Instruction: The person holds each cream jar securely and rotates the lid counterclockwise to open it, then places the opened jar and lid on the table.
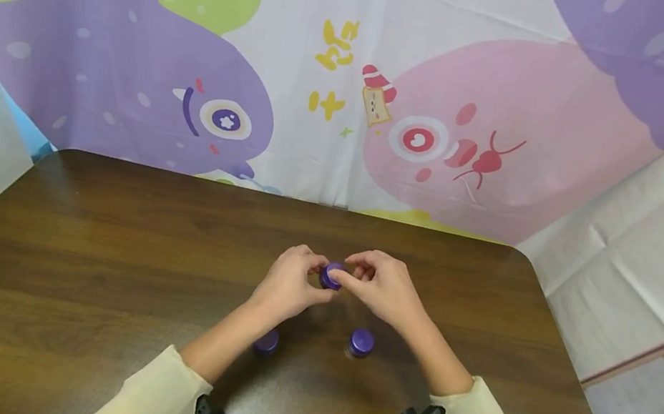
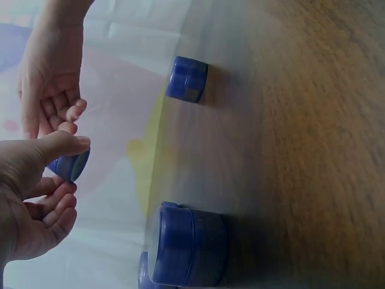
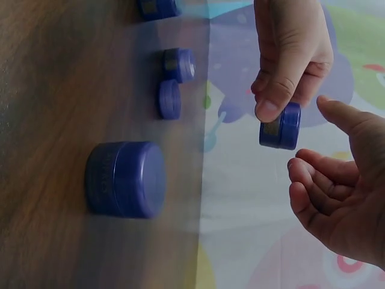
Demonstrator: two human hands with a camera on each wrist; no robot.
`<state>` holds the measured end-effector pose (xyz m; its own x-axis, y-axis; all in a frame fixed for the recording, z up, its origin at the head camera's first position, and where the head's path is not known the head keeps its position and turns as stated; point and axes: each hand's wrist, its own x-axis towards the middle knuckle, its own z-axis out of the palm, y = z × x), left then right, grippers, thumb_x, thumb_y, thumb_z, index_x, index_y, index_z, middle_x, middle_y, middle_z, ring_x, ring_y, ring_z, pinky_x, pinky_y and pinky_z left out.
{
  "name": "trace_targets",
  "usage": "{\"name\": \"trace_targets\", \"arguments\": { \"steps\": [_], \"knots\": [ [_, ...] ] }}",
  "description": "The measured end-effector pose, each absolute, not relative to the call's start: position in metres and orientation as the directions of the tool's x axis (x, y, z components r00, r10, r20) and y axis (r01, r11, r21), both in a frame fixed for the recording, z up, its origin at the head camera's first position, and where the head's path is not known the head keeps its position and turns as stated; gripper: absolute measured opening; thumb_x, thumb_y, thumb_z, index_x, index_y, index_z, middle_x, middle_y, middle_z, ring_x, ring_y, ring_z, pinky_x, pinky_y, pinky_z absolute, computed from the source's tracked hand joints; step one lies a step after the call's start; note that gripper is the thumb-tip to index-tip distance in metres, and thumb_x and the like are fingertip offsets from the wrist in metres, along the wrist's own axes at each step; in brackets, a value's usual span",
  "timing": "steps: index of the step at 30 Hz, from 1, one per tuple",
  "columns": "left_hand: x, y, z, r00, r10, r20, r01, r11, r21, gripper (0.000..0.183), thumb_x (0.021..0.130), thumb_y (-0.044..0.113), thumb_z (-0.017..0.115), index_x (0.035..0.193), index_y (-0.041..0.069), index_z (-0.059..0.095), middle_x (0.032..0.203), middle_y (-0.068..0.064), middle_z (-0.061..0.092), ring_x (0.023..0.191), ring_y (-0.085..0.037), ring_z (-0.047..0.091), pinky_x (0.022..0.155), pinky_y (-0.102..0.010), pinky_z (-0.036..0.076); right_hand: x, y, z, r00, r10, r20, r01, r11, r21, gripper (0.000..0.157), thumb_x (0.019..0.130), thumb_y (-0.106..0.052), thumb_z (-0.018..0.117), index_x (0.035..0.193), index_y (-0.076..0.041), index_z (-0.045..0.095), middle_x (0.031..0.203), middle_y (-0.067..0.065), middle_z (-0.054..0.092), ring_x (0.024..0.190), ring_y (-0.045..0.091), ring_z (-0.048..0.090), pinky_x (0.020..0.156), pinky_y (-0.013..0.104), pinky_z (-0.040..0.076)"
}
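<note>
A small blue-purple jar (image 1: 328, 279) is raised above the table between both hands. My left hand (image 1: 290, 278) pinches it, the thumb on one side and fingertips on the other. Beside it, my right hand (image 1: 386, 286) has its thumb and fingers spread around the jar; in the right wrist view they stand apart from it. That view shows a squat, round held jar (image 3: 280, 126) with a label patch. Under the hands stands a closed purple-lidded jar (image 1: 360, 342). Another purple jar (image 1: 267, 341) is partly hidden by my left forearm.
Farther along the brown wooden table (image 1: 100, 272), a small jar (image 3: 179, 65) stands beside a low blue piece (image 3: 169, 99) resembling a lid. A further jar (image 3: 158, 8) is cut off by the frame. A cartoon-printed cloth (image 1: 315, 146) hangs at the table's far edge.
</note>
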<state>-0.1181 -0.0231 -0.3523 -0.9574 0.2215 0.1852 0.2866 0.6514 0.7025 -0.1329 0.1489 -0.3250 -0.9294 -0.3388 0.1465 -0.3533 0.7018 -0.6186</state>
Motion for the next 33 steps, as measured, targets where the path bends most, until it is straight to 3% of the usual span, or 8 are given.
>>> {"name": "trace_targets", "arguments": {
  "steps": [6,10,14,18,21,28,33],
  "knots": [
    [-0.1161,-0.0247,-0.3515,-0.947,0.239,0.213,0.319,0.654,0.686,0.029,0.070,0.020,0.080,0.093,0.006,0.070,0.088,-0.008,0.061,0.086,-0.025,0.055,0.073,-0.031,0.045,-0.1317,0.1471,-0.3233,-0.886,-0.448,0.117,-0.423,0.678,-0.601,0.031,0.078,-0.024,0.075,0.102,-0.005,0.068,0.083,0.002,0.059,0.070,0.010,0.053,0.061,0.020,0.048],
    [-0.1155,-0.0260,-0.3528,-0.948,0.240,0.207,0.316,0.655,0.686,0.032,0.069,0.020,0.081,0.096,0.004,0.070,0.089,-0.009,0.062,0.086,-0.025,0.056,0.072,-0.031,0.045,-0.1301,0.1483,-0.3207,-0.842,-0.530,0.101,-0.484,0.659,-0.576,0.037,0.079,-0.015,0.073,0.114,-0.005,0.064,0.091,0.004,0.057,0.076,0.010,0.056,0.067,0.019,0.050],
    [-0.1153,-0.0270,-0.3543,-0.952,0.234,0.198,0.305,0.654,0.692,0.031,0.069,0.021,0.081,0.094,0.005,0.070,0.089,-0.007,0.062,0.086,-0.025,0.057,0.073,-0.032,0.047,-0.1286,0.1484,-0.3199,-0.857,-0.503,0.114,-0.466,0.661,-0.588,0.039,0.083,-0.022,0.070,0.116,-0.004,0.063,0.092,0.005,0.059,0.076,0.010,0.055,0.066,0.020,0.049],
    [-0.1148,-0.0276,-0.3543,-0.954,0.225,0.199,0.300,0.658,0.691,0.030,0.069,0.021,0.082,0.093,0.007,0.070,0.089,-0.005,0.061,0.086,-0.023,0.056,0.074,-0.032,0.048,-0.1285,0.1464,-0.3210,-0.884,-0.445,0.141,-0.436,0.677,-0.593,0.034,0.082,-0.031,0.071,0.102,-0.004,0.068,0.084,0.002,0.061,0.071,0.009,0.054,0.061,0.021,0.047],
    [-0.1146,-0.0283,-0.3547,-0.955,0.223,0.194,0.294,0.658,0.693,0.031,0.069,0.021,0.081,0.094,0.007,0.070,0.089,-0.006,0.061,0.086,-0.023,0.056,0.074,-0.032,0.048,-0.1292,0.1446,-0.3221,-0.884,-0.446,0.142,-0.440,0.688,-0.578,0.032,0.079,-0.030,0.074,0.097,-0.004,0.069,0.080,0.001,0.061,0.069,0.009,0.053,0.060,0.020,0.046],
    [-0.1145,-0.0299,-0.3569,-0.954,0.229,0.192,0.297,0.650,0.699,0.032,0.069,0.020,0.081,0.096,0.005,0.070,0.090,-0.009,0.062,0.085,-0.024,0.057,0.073,-0.031,0.048,-0.1278,0.1452,-0.3201,-0.826,-0.555,0.094,-0.514,0.676,-0.528,0.034,0.080,-0.013,0.072,0.111,-0.004,0.064,0.091,0.004,0.058,0.076,0.009,0.056,0.066,0.018,0.049],
    [-0.1149,-0.0300,-0.3576,-0.950,0.233,0.208,0.311,0.655,0.688,0.030,0.070,0.021,0.081,0.094,0.006,0.070,0.089,-0.006,0.062,0.086,-0.025,0.058,0.073,-0.031,0.049,-0.1272,0.1448,-0.3196,-0.835,-0.537,0.117,-0.505,0.666,-0.549,0.035,0.084,-0.022,0.069,0.114,-0.004,0.063,0.093,0.004,0.059,0.077,0.011,0.055,0.065,0.019,0.048]
  ]
}}
